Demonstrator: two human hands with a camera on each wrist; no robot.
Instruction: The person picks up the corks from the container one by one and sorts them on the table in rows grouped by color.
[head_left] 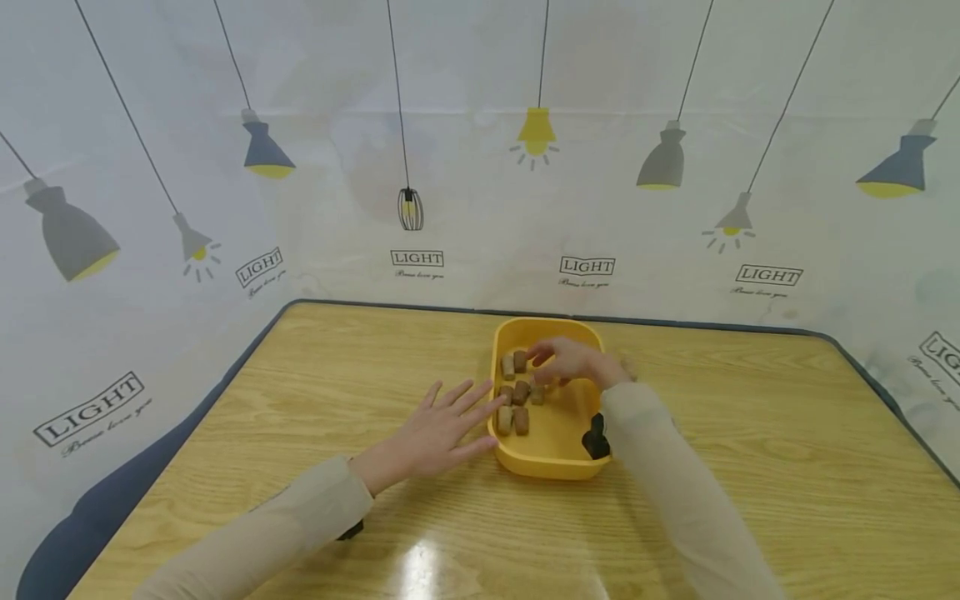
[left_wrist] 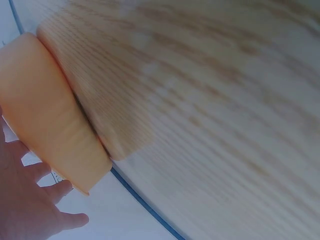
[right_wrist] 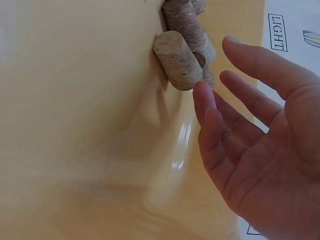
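Observation:
A yellow plastic tub (head_left: 551, 469) stands on the table, with several cork stoppers (head_left: 521, 421) in rows along the left side of its floor. My right hand (head_left: 566, 360) reaches over the tub, its fingers loosely bent and nothing between them. In the right wrist view, the fingertips of that hand (right_wrist: 265, 145) are right beside a light cork (right_wrist: 177, 60); darker corks lie behind it. My left hand (head_left: 450, 429) is spread with straight fingers, fingertips at the tub's left rim. The left wrist view shows this hand (left_wrist: 30, 200) next to the tub's outer wall (left_wrist: 55, 120).
The wood-grain table (head_left: 337, 375) has a dark edge at the back, where a wall covering (head_left: 480, 208) printed with lamps rises. A small tan object (head_left: 628, 365) shows just beyond the right wrist. Black devices (head_left: 596, 437) are at the wrists.

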